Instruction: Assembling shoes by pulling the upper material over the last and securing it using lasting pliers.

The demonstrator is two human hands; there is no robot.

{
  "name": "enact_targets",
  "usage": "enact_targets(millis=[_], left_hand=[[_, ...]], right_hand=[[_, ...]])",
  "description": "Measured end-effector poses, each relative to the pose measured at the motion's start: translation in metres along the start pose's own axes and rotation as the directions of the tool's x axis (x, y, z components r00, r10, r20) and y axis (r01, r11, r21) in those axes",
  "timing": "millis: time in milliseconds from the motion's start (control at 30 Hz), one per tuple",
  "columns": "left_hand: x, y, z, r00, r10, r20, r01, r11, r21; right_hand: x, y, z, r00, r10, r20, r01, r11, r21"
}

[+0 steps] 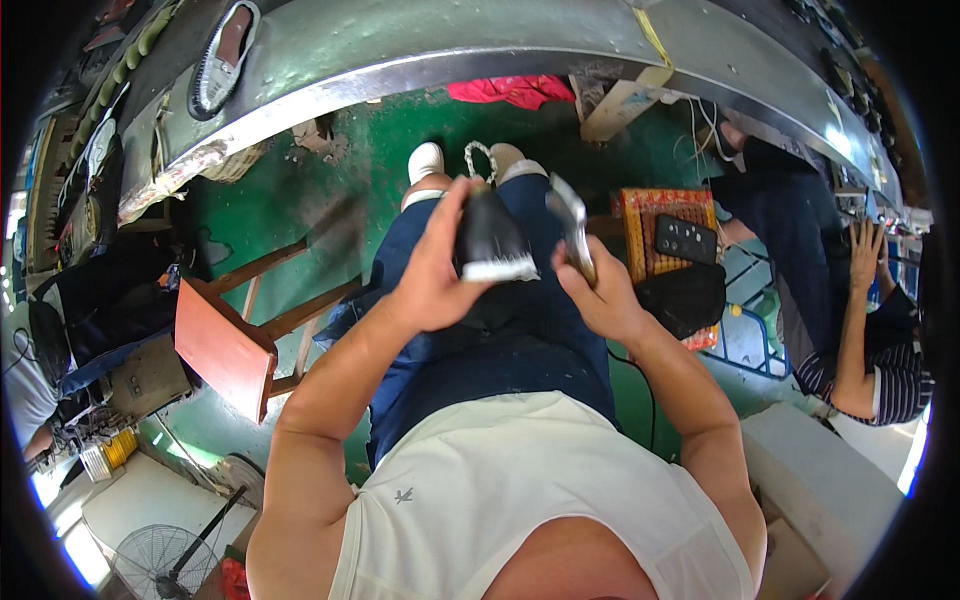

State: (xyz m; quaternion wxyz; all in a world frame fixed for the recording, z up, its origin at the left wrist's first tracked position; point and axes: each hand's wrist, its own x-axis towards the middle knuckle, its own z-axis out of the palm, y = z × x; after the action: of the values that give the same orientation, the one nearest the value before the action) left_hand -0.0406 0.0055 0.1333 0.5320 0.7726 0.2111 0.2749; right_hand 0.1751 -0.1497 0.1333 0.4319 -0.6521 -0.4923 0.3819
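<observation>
Torso in a white sleeveless shirt (pixel 500 500) at the lower edge, dark blue trousers (pixel 500 340) below it, the wearer seated with both forearms raised over the lap. Left hand (pixel 432 270): fingers closed around a black shoe upper (pixel 490 235) with a white sole edge, held upright above the knees, a white lace loop showing at its top. Right hand (pixel 600 295): closed on a narrow grey tool (pixel 572 225), blurred, its upper end standing just beside the shoe upper's right side; whether the two touch cannot be told. Feet in white shoes (pixel 426 160) on the green floor (pixel 280 200) beyond the knees. To the left, a wooden stool with a reddish-brown seat (pixel 222 345), tilted in the view. To the right, a patterned red and yellow box (pixel 668 215) bearing a black remote-like object (pixel 685 238), with a black bag (pixel 685 295) just in front of it. Farther right, another person in dark clothes and a striped sleeve (pixel 900 385), one hand raised. Across the top, a long curved grey metal conveyor (pixel 450 40) carrying a shoe sole (pixel 225 55); red cloth (pixel 510 90) lies beneath its edge. Lower left corner, a floor fan (pixel 165 560).
</observation>
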Motion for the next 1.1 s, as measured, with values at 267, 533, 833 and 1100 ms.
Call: enact_targets(millis=[267, 533, 833, 1100], left_hand=[[-0.025, 0.011, 0.017, 0.932, 0.252, 0.262, -0.311, 0.925, 0.217], [-0.01, 0.003, 0.002, 0.896, 0.13, 0.423, -0.254, 0.934, 0.25], [-0.006, -0.017, 0.006, 0.915, 0.104, 0.39, -0.205, 0.952, 0.229], [-0.032, -0.052, 0.03, 0.923, -0.349, 0.16, 0.305, 0.92, 0.246]], right_hand=[[0.023, -0.012, 0.047, 0.987, -0.149, -0.062, 0.16, 0.954, 0.252], [0.028, -0.003, 0.049, 0.994, -0.034, -0.105, 0.048, 0.99, 0.136], [0.042, -0.021, 0.001, 0.958, -0.125, 0.256, 0.135, 0.991, -0.021], [0.047, -0.018, 0.013, 0.949, -0.238, 0.207, 0.279, 0.941, -0.194]])
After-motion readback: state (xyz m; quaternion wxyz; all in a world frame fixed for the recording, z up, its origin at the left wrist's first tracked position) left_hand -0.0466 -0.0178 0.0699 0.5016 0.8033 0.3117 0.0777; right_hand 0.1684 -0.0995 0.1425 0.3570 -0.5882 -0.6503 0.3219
